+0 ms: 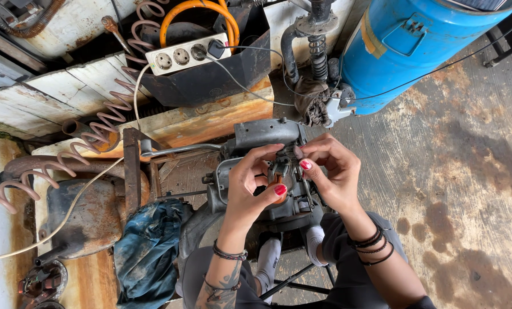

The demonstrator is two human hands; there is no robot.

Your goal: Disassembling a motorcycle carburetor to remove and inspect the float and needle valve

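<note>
Floor: grey concrete floor [462, 171] with dark stains, open room on the right.
Bench: old wooden bench [67, 97] on the left, full of hoses and a white power strip [184, 54].
Tank: big blue tank [416, 46] stands close behind the hands.
Engine: grey engine [267, 134] sits between the knees.
Left hand: left hand [247, 191] curled, fingers pinch a small metal part [280, 169].
Right hand: right hand [333, 171] bent, fingertips pinch the same part.
</note>
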